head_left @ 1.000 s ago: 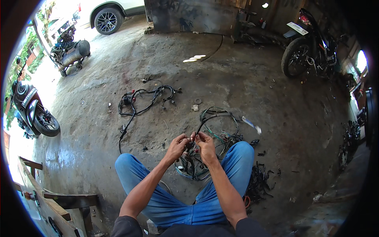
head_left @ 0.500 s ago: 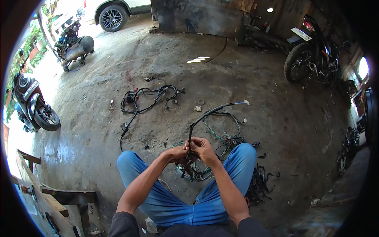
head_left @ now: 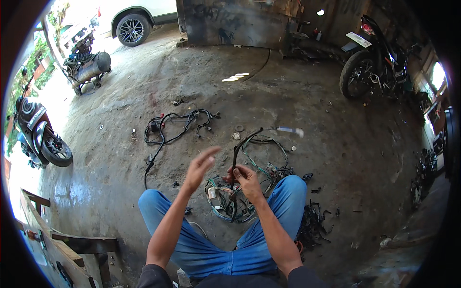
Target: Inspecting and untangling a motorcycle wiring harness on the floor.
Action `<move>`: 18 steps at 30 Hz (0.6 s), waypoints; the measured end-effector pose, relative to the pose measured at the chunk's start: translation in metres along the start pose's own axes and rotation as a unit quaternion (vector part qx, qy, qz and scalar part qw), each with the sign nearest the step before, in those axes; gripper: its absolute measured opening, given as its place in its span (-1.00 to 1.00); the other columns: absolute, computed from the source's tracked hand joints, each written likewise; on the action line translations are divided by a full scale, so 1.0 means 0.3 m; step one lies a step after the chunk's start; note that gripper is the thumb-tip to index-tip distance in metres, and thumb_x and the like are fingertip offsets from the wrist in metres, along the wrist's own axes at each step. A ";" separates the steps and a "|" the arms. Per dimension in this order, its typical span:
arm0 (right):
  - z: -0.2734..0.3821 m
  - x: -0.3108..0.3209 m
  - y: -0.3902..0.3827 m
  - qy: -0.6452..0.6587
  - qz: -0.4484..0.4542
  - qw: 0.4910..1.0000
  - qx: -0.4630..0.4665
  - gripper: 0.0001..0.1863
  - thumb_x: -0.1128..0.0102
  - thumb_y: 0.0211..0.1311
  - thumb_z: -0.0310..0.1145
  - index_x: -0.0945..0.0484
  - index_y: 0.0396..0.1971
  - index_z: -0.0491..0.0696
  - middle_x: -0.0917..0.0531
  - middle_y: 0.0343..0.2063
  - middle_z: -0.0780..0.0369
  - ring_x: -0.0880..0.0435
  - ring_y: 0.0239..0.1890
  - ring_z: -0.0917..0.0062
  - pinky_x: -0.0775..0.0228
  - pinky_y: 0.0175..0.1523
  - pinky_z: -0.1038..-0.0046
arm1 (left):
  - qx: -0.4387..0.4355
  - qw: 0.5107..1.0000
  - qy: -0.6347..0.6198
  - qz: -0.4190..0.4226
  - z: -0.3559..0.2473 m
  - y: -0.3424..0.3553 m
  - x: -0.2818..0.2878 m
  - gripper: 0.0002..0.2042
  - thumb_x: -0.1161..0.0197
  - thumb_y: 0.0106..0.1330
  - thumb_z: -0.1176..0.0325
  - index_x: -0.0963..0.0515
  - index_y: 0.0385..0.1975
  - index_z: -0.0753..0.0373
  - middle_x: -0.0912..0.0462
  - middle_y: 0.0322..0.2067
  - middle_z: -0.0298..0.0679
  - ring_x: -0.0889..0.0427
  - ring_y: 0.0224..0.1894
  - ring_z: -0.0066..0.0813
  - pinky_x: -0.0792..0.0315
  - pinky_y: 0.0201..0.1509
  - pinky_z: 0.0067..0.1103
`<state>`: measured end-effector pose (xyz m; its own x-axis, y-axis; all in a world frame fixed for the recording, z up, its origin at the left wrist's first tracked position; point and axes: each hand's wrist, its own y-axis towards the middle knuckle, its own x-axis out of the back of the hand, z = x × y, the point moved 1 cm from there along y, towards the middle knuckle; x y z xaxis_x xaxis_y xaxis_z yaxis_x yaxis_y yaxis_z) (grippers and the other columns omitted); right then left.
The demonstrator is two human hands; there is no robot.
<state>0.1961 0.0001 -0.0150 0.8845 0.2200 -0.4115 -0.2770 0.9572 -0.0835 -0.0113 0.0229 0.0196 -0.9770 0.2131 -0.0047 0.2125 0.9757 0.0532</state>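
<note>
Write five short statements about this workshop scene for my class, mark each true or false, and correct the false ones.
1. The right hand holds a dark cable bundle. True.
2. The left hand grips the same bundle. False: its fingers are extended, apart from the bundle.
3. The black wiring harness beyond the left knee lies on a table. False: it lies on the floor.
4. A motorcycle stands at the upper right. True.
5. A white car shows at the upper left. True.

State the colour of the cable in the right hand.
Mostly black; the cable shows best in the head view.
</note>
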 end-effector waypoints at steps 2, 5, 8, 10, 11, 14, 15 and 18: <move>0.001 -0.047 -0.007 -0.065 0.008 0.998 0.013 -0.74 -0.09 0.55 -0.33 -0.60 0.03 -0.16 -0.73 -0.28 0.30 -0.72 -0.21 0.64 -0.59 -0.11 0.54 | 0.035 0.997 -0.007 0.072 -0.003 -0.056 -0.062 -0.48 -0.15 0.52 0.12 -0.37 0.39 0.21 -0.54 0.24 -0.20 -0.49 0.27 -0.36 -0.35 0.35 -0.42; -0.032 -0.039 0.010 -0.163 0.025 0.985 0.048 -0.69 -0.14 0.52 -0.33 -0.57 0.12 -0.15 -0.74 -0.26 0.31 -0.70 -0.22 0.66 -0.56 -0.10 0.53 | 0.076 0.990 -0.064 0.099 0.027 -0.074 -0.079 -0.50 -0.17 0.53 0.14 -0.40 0.36 0.26 -0.53 0.26 -0.19 -0.57 0.18 -0.42 -0.50 0.22 -0.48; -0.061 -0.012 0.011 -0.249 0.048 0.967 0.032 -0.65 -0.23 0.45 -0.30 -0.57 0.14 -0.12 -0.74 -0.17 0.19 -0.69 -0.18 0.62 -0.54 -0.07 0.49 | 0.043 0.994 -0.079 0.071 0.067 -0.075 -0.037 -0.59 -0.18 0.53 0.19 -0.54 0.18 0.39 -0.62 0.15 -0.21 -0.59 0.15 -0.46 -0.50 0.23 -0.49; -0.018 -0.052 -0.013 -0.280 0.052 0.958 0.040 -0.64 -0.28 0.40 -0.33 -0.59 0.14 -0.08 -0.70 -0.14 0.12 -0.71 -0.13 0.53 -0.53 -0.06 0.45 | 0.049 0.994 -0.072 0.061 0.077 -0.076 -0.025 -0.59 -0.16 0.53 0.18 -0.53 0.19 0.35 -0.59 0.20 -0.22 -0.61 0.14 -0.44 -0.52 0.20 -0.46; -0.014 -0.049 -0.012 -0.281 0.052 0.958 0.041 -0.64 -0.28 0.40 -0.33 -0.59 0.14 -0.08 -0.70 -0.14 0.12 -0.71 -0.13 0.53 -0.53 -0.06 0.45 | 0.056 0.995 -0.065 0.052 0.082 -0.074 -0.021 -0.60 -0.15 0.54 0.17 -0.53 0.21 0.32 -0.56 0.24 -0.22 -0.62 0.13 -0.42 -0.55 0.18 -0.43; 0.013 -0.013 -0.014 -0.424 0.059 0.899 0.089 -0.66 -0.35 0.26 -0.37 -0.65 0.03 -0.07 -0.67 -0.24 0.14 -0.69 -0.26 0.31 -0.52 -0.11 0.35 | 0.024 0.995 -0.089 -0.028 0.090 -0.059 -0.006 -0.68 -0.10 0.57 0.20 -0.50 0.05 0.35 -0.63 0.11 -0.08 -0.68 0.08 -0.28 -0.58 0.17 -0.39; 0.006 0.005 -0.010 -0.424 0.061 0.899 0.089 -0.66 -0.35 0.26 -0.37 -0.65 0.03 -0.07 -0.67 -0.24 0.14 -0.69 -0.26 0.31 -0.52 -0.11 0.35 | 0.018 0.991 -0.121 -0.062 0.091 -0.057 0.006 -0.71 -0.09 0.57 0.21 -0.48 -0.01 0.36 -0.65 0.05 -0.03 -0.70 0.06 -0.23 -0.59 0.17 -0.36; 0.015 0.018 0.005 -0.427 0.047 0.901 0.057 -0.71 -0.36 0.27 -0.29 -0.70 -0.06 -0.07 -0.68 -0.13 0.15 -0.65 -0.06 0.29 -0.46 0.09 0.28 | 0.023 0.983 -0.164 -0.077 0.085 -0.060 0.017 -0.78 -0.08 0.57 0.27 -0.42 -0.11 0.35 -0.67 -0.14 -0.04 -0.75 -0.03 -0.15 -0.66 0.08 -0.31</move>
<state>0.2022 0.0037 -0.0132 0.8387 0.3187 0.4415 -0.3688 0.9290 0.0299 -0.0198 0.0076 -0.0068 -0.9419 0.0599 -0.3305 0.0697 0.9974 -0.0177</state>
